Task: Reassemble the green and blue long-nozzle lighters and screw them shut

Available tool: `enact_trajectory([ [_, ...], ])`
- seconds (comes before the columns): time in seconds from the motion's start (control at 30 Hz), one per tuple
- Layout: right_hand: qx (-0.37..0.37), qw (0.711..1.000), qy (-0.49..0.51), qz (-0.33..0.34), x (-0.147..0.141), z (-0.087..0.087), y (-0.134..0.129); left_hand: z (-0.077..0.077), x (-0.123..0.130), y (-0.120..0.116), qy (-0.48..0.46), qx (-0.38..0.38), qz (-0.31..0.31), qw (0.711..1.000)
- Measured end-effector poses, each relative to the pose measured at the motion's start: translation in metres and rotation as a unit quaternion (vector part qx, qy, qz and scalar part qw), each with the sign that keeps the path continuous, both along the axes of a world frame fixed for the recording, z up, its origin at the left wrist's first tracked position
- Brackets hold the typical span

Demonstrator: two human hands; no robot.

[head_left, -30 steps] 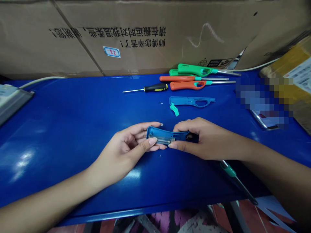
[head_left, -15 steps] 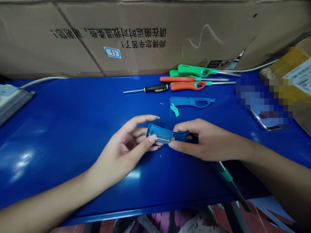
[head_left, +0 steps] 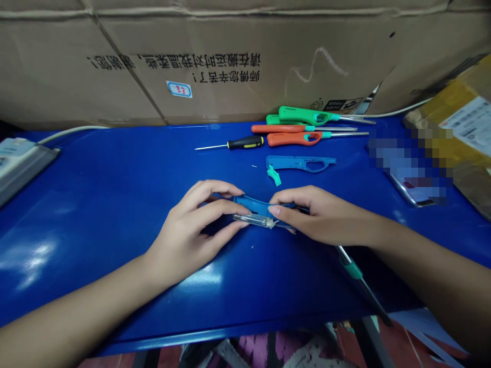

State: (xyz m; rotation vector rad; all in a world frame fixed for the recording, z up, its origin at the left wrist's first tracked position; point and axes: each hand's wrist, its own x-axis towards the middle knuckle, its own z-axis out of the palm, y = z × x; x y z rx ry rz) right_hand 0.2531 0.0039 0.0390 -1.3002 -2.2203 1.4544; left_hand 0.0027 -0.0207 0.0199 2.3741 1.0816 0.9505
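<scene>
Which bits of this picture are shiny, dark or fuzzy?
Head view: white glare on the blue table, at left and below the left hand; head view: dark shadow beneath the right forearm; head view: blocky pixels over the phone-like object.

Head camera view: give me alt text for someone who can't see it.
A person's left hand pinches a clear tube beside a blue lighter casing half, which the right hand grips. Beyond, on a blue table, lie a second blue casing half, a screwdriver, green lighters and orange lighters, before a cardboard box.
</scene>
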Motion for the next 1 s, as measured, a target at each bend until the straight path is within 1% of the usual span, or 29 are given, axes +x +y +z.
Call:
enact_trajectory([
  [0.07, 0.019, 1.000, -0.002, 0.005, 0.001, -0.002, 0.001, 0.001, -0.001, 0.000, 0.016, 0.038, -0.019, 0.999],
  [0.13, 0.054, 0.998, -0.002, 0.012, 0.001, -0.004, 0.002, 0.002, -0.003, -0.001, 0.019, 0.056, -0.053, 0.997],
  [0.23, 0.172, 0.985, 0.007, 0.006, 0.001, -0.007, 0.001, 0.003, -0.004, -0.003, -0.002, 0.083, -0.098, 0.992],
  [0.3, 0.243, 0.970, 0.025, 0.002, 0.001, -0.007, 0.000, 0.004, -0.003, -0.004, -0.017, 0.115, -0.101, 0.988],
  [0.33, 0.260, 0.965, 0.041, 0.009, 0.001, -0.007, -0.001, 0.004, -0.003, -0.004, -0.019, 0.129, -0.098, 0.987],
  [0.43, 0.246, 0.964, 0.076, 0.063, -0.001, -0.004, -0.005, 0.005, -0.002, -0.005, -0.019, 0.146, -0.083, 0.986],
  [0.5, 0.231, 0.965, 0.086, 0.086, -0.002, -0.004, -0.008, 0.005, -0.001, -0.005, -0.023, 0.146, -0.082, 0.986],
  [0.63, 0.238, 0.965, 0.082, 0.075, -0.004, -0.010, -0.009, 0.003, -0.002, -0.004, -0.014, 0.122, -0.071, 0.990],
  [0.7, 0.269, 0.960, 0.054, 0.060, -0.003, -0.013, -0.008, 0.000, -0.002, -0.001, 0.020, 0.081, -0.050, 0.995],
  [0.77, 0.321, 0.945, 0.015, 0.056, -0.002, -0.015, -0.007, -0.004, -0.003, 0.003, 0.064, 0.018, -0.035, 0.997],
  [0.83, 0.369, 0.927, -0.019, 0.067, 0.000, -0.016, -0.007, -0.008, -0.003, 0.008, 0.092, -0.034, -0.033, 0.995],
  [0.93, 0.404, 0.910, -0.049, 0.081, 0.001, -0.016, -0.009, -0.013, -0.004, 0.012, 0.083, -0.050, -0.029, 0.995],
  [1.0, 0.418, 0.904, -0.062, 0.071, 0.001, -0.015, -0.010, -0.015, -0.004, 0.012, 0.064, -0.053, -0.026, 0.996],
])
